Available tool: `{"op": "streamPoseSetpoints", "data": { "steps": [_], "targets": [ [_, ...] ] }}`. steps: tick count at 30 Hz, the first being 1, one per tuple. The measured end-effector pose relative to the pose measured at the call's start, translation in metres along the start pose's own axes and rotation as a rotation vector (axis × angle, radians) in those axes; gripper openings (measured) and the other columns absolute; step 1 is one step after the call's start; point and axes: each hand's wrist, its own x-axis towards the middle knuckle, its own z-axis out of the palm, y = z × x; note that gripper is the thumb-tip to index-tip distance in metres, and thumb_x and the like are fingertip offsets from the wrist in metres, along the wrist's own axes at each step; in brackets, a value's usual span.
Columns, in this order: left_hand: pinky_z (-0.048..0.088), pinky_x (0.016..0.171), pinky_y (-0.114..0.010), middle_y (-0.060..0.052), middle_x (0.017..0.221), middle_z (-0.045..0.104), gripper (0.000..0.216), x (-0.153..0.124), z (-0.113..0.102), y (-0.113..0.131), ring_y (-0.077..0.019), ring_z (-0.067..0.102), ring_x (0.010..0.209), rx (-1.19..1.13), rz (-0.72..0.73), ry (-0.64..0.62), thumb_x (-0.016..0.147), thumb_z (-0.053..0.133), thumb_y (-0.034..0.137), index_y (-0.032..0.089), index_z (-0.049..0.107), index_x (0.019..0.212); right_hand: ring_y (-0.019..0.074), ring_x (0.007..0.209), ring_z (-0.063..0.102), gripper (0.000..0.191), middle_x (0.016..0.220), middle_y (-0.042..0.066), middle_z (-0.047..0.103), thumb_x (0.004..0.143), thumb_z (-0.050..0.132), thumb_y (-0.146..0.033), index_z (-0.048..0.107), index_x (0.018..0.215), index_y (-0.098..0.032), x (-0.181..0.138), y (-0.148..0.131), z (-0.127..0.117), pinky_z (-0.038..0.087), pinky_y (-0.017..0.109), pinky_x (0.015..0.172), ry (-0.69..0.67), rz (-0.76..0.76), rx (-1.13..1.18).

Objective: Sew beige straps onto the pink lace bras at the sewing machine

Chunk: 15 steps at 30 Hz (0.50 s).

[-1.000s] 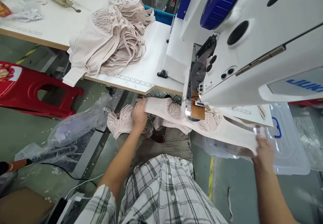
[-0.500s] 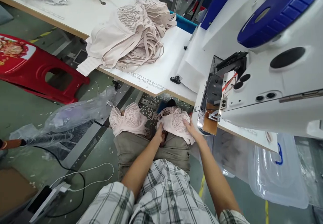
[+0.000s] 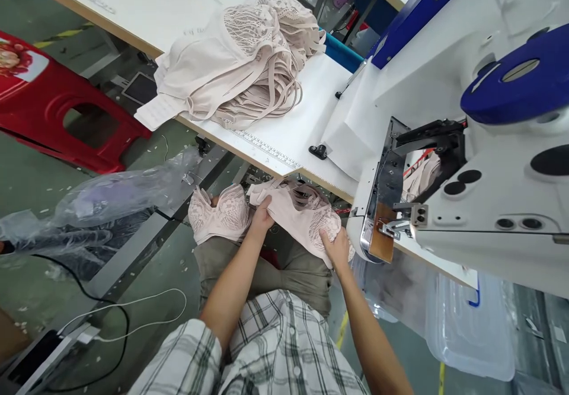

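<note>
A pale pink lace bra (image 3: 296, 217) is stretched between my two hands above my lap. My left hand (image 3: 264, 214) is closed on its smooth band, near the left end. On the right, my right hand (image 3: 336, 245) grips the lace cup, fingers partly hidden behind the fabric. A second pink bra (image 3: 221, 214) rests over my left knee, touched by neither hand. Just right of my right hand stands the white sewing machine (image 3: 489, 223), its metal arm end and brown plate (image 3: 383, 232) close by.
A heap of similar bras (image 3: 240, 63) lies on the white worktable (image 3: 267, 152), straps hanging together. A red stool (image 3: 66, 110) and a plastic-wrapped bar (image 3: 111, 211) are at left. Below the machine sits a clear plastic bin (image 3: 471, 330). White cables (image 3: 146, 291) loop at lower left.
My left hand has moved left and up, spreading the bra's band out between the hands. The right hand still holds the cup. The view has shifted slightly.
</note>
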Motion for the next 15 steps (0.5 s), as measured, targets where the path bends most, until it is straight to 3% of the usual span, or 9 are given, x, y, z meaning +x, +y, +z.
{"op": "streamPoseSetpoints", "data": {
  "steps": [6,15],
  "targets": [
    [0.042,0.113,-0.04,-0.014,0.121,0.071,0.045,-0.019,-0.011,0.014,-0.0269,0.06,0.125,-0.072,-0.031,-0.143,0.097,0.05,0.024,0.008,0.051,0.139,0.038,0.117,0.055,0.065,0.121,0.02,0.064,0.075,0.055,-0.061,0.057,0.119,-0.013,0.002,0.001,0.016,0.044,0.05,0.098,0.13,0.05,0.069],
    [0.031,0.121,-0.043,-0.011,0.126,0.07,0.049,-0.036,-0.023,0.022,-0.0259,0.05,0.136,-0.09,-0.027,-0.273,0.095,0.046,0.02,0.012,0.046,0.144,0.0342,0.113,0.059,0.063,0.119,0.018,0.066,0.074,0.058,-0.061,0.058,0.117,-0.014,0.003,0.002,0.023,0.047,0.044,0.092,0.16,0.017,0.146]
  ]
}}
